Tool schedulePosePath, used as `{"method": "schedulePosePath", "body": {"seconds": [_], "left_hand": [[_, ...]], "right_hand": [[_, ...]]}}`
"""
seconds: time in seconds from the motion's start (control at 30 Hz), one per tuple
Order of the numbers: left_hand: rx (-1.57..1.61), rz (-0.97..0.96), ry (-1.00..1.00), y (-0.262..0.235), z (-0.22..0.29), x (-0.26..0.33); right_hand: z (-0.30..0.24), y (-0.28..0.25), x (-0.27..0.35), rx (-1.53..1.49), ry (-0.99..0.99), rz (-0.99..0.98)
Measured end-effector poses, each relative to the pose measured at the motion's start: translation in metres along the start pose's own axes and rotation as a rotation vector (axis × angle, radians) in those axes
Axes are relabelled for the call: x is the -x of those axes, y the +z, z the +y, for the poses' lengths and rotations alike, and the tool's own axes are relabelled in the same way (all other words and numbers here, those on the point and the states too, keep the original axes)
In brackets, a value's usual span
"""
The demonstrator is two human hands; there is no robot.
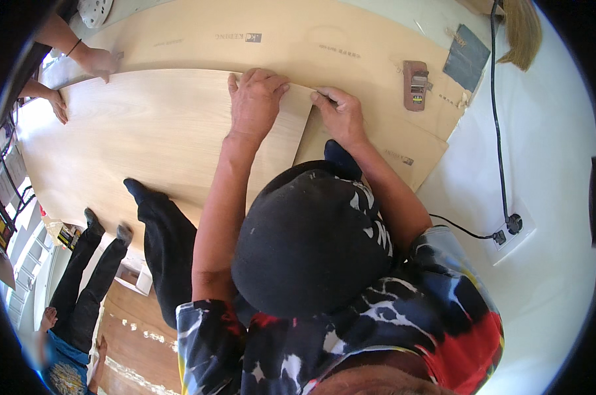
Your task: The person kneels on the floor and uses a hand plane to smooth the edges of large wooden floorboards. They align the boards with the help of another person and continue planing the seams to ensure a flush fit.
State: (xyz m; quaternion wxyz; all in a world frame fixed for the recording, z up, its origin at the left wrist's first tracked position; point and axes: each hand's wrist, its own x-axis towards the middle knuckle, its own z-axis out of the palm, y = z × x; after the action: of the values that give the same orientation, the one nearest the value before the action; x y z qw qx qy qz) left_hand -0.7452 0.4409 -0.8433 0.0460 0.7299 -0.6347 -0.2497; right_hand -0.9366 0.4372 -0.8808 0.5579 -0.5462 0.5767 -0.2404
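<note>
Left grip (255, 99) flat on pale panel (153, 131) | right grip (341, 113) pinching its edge

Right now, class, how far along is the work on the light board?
Done: the light board lies on the brown sheet, another person's hand steadying its far end. In hand: the left hand presses it flat; the right hand works at its end edge. Left: the block tool lies untouched.

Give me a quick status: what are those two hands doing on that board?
Left hand flat on pale wooden panel. Right hand at panel's corner edge, fingers pinched, contents unclear. Another person's hands on far end. Brown hand tool lies clear.
</note>
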Motion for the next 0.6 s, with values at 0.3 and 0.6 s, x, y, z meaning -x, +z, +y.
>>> {"method": "schedulePosePath", "body": {"seconds": [0.3,0.6], "left_hand": [[0.205,0.125,-0.069,0.025,-0.001,0.098],[0.036,0.111,-0.486,0.122,0.020,0.211]], "right_hand": [[-0.011,-0.011,0.003,0.106,-0.048,-0.110],[-0.033,-0.010,0.005,0.028,-0.114,-0.240]]}}
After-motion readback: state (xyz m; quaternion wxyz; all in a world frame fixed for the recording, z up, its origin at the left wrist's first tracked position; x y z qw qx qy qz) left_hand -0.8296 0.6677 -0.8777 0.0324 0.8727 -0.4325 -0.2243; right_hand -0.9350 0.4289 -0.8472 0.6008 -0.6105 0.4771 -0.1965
